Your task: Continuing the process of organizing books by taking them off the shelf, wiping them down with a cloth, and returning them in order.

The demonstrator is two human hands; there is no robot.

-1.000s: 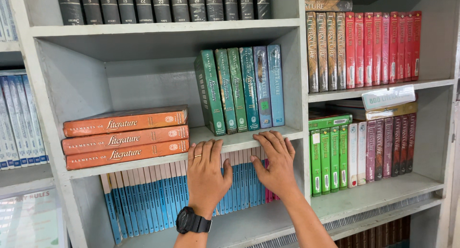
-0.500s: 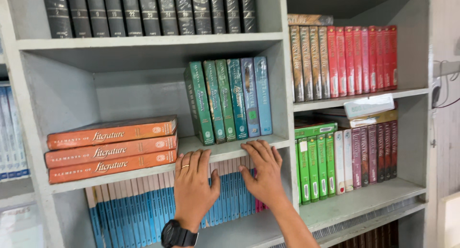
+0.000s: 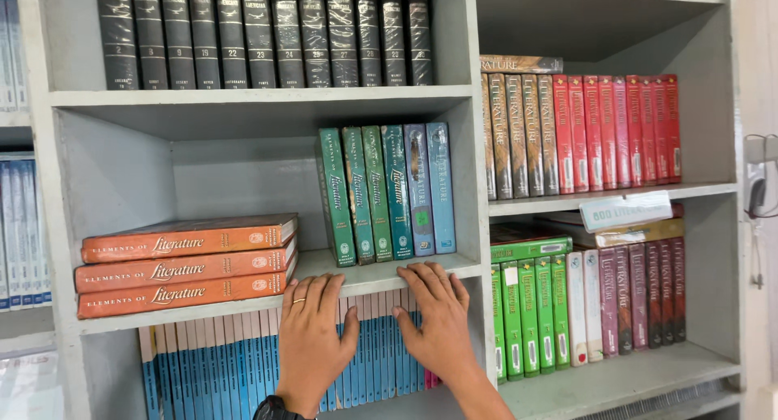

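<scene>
Both of my hands rest flat on the spines of a row of thin blue books (image 3: 219, 371) on a lower shelf of a grey bookcase. My left hand (image 3: 314, 339), with a ring and a black watch at the wrist, presses the spines near the middle. To its right, my right hand (image 3: 436, 316) covers the end of the row, fingertips reaching the shelf board (image 3: 373, 278) above. Neither hand grips a book. A pink spine (image 3: 432, 379) shows at the row's right end.
Above the hands stand several green and blue hardbacks (image 3: 385, 193), leaning slightly, beside three orange books (image 3: 182, 266) stacked flat. Black volumes (image 3: 259, 31) fill the top shelf. The right bay holds red books (image 3: 620, 132), green books (image 3: 527, 315) and a paper label (image 3: 626, 210).
The view has shifted so the bookcase sits further right and lower. Both hands have stayed pressed on the blue spines, close together.
</scene>
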